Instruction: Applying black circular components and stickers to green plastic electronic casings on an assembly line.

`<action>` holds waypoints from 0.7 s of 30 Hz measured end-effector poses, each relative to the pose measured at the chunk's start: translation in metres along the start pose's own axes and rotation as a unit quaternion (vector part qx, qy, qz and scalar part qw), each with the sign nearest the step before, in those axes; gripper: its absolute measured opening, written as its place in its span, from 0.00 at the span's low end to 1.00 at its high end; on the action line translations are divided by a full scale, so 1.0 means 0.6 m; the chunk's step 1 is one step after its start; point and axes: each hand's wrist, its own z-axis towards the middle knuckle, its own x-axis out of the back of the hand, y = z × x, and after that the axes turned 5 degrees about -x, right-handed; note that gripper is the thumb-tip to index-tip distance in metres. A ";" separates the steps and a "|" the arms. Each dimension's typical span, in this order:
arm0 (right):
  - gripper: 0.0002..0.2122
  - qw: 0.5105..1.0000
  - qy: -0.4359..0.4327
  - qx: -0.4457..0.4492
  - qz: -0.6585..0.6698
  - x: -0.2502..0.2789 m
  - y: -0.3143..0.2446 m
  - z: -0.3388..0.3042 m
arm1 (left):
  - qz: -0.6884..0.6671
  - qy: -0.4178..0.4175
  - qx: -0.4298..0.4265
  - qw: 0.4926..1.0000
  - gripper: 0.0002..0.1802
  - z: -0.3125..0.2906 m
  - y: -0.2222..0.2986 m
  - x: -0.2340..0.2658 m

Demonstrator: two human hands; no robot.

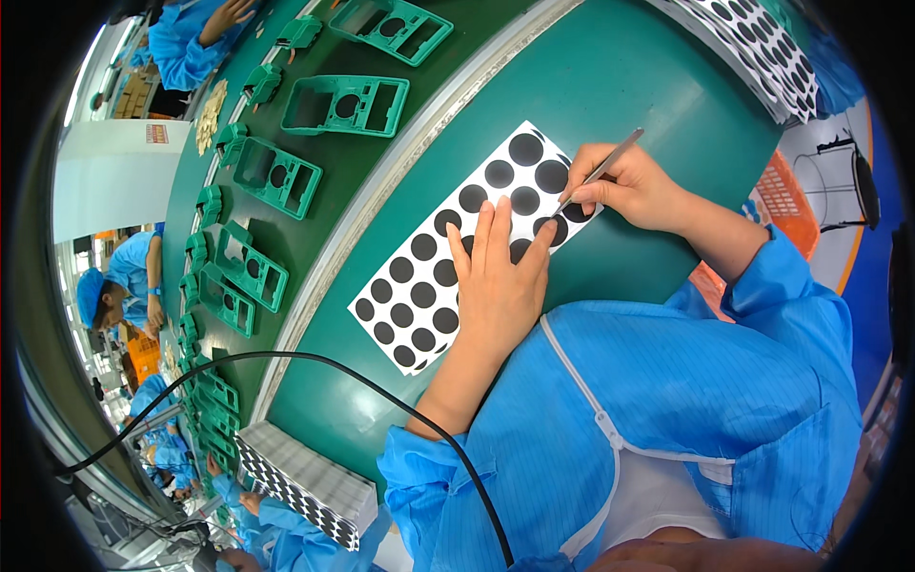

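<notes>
A white sheet (363,310) with rows of round black stickers lies slantwise on the green table (610,76). Flat on its middle rests my left hand (500,276), fingers spread and holding nothing. Pinched in my right hand (634,186) is a pair of metal tweezers (615,155), slanting down to the left. Their tip meets the sheet by a black sticker (551,230) near its right end, close to my left fingertips. Whether the tip grips a sticker edge is too small to tell.
Several green plastic housings (396,107) stand along a dark green belt (315,195) beyond a pale rail (419,124). Stacks of dotted sheets lie at the upper right (762,57) and lower left (315,477). A black cable (286,355) arcs across the lower left. Co-workers sit farther left.
</notes>
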 end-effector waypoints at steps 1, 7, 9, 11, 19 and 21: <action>0.01 1.000 0.000 0.000 0.000 -0.001 0.000 0.000 | 0.000 0.006 0.000 1.000 0.19 -0.002 0.000 0.000; 0.03 0.999 0.020 -0.003 0.050 -0.004 0.005 0.000 | -0.054 0.047 0.014 0.997 0.25 -0.008 -0.009 -0.010; 0.03 0.967 -0.081 0.022 0.241 0.006 0.011 0.001 | -0.085 0.047 0.053 0.994 0.36 -0.011 -0.012 -0.006; 0.04 0.949 0.014 0.049 0.312 0.000 0.012 0.005 | -0.050 0.085 0.044 0.994 0.35 -0.023 -0.010 -0.007; 0.03 0.964 0.105 0.043 0.242 0.062 0.097 0.028 | -0.275 0.382 0.112 0.875 0.30 -0.088 -0.093 0.053; 0.03 0.963 0.135 0.037 0.231 0.067 0.104 0.029 | -0.203 0.475 0.190 0.835 0.28 -0.145 -0.179 0.093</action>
